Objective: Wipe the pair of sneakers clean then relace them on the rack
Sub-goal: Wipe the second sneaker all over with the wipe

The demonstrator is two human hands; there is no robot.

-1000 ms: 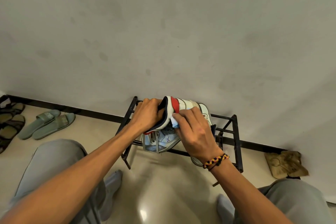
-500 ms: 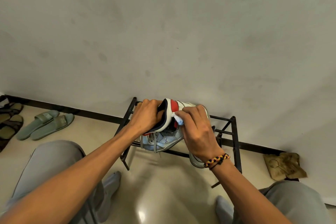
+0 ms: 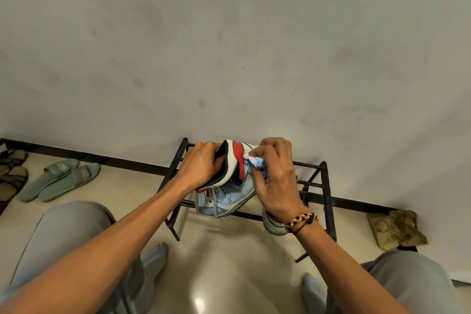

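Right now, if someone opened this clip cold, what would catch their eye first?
Dead centre, the left hand grips a white sneaker with red and navy trim by its collar above a black metal rack, while the right hand presses a pale blue cloth against it. The second sneaker sits on the rack under the right wrist. A pair of green slides lies on the floor at far left.

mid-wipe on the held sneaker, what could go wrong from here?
1. Loose laces dangle from the held sneaker just above the rack; they could snag on a bar.
2. The other sneaker overhangs the rack's front bar beneath the right hand; a bump might knock it off.
3. The left hand grips only the collar, so hard strokes with the cloth could twist the sneaker.
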